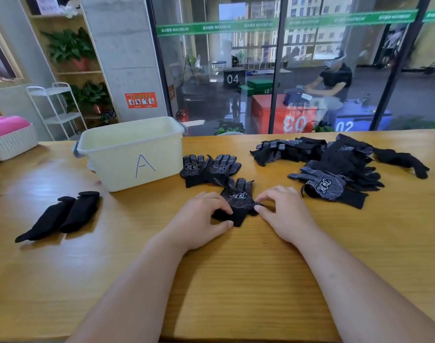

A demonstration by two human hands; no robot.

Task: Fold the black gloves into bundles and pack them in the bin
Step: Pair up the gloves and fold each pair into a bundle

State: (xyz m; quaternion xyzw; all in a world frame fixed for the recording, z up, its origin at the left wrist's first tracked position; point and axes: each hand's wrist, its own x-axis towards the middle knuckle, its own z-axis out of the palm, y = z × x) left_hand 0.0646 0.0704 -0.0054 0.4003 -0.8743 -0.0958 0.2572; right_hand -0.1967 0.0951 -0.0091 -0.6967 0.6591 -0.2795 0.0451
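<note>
A dotted black glove (238, 195) is laid flat on the table (236, 268). Its cuff is pinched from either side by the left hand (200, 216) and the right hand (284, 211). The fold is judged to be barely begun; the cuff must next be turned up toward the fingers. Two flat gloves (209, 169) lie just beyond the grip, touching the held glove's fingertips, and could be dragged along. The bin (132, 154) stands beyond and to the left, with its approach unobstructed. Two apparent bundles (62, 216) lie well left, unpacked, and the unfolded pile (335, 169) lies to the right.
</note>
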